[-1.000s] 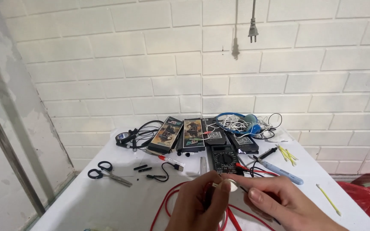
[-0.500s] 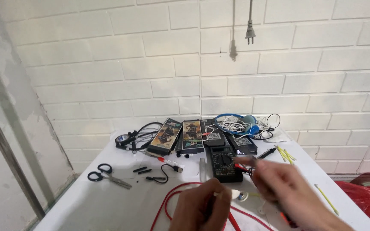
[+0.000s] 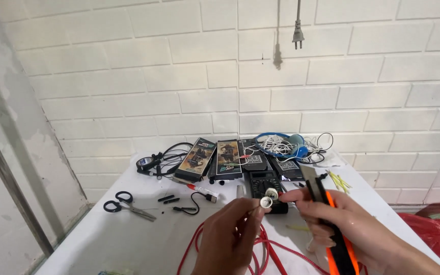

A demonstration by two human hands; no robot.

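Glossy white plastic socket (image 3: 266, 201), matt orange-and-black plastic cutter (image 3: 332, 224), painted rough brick wall (image 3: 179, 76).

The left hand (image 3: 230, 237) pinches a small white cylindrical fitting (image 3: 266, 202) at its fingertips, just in front of the black multimeter (image 3: 264, 182). The right hand (image 3: 355, 231) grips an orange-and-black utility knife (image 3: 332, 224), right of the multimeter. Red cable (image 3: 260, 252) loops below it. Black scissors (image 3: 124, 203) lie far left of it; 2 flat printed boxes (image 3: 212, 159) stand behind.

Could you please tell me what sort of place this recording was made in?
Probably a makeshift electrical repair bench: a white table against a white brick wall, strewn with a multimeter, red cable, scissors and tangled cords.
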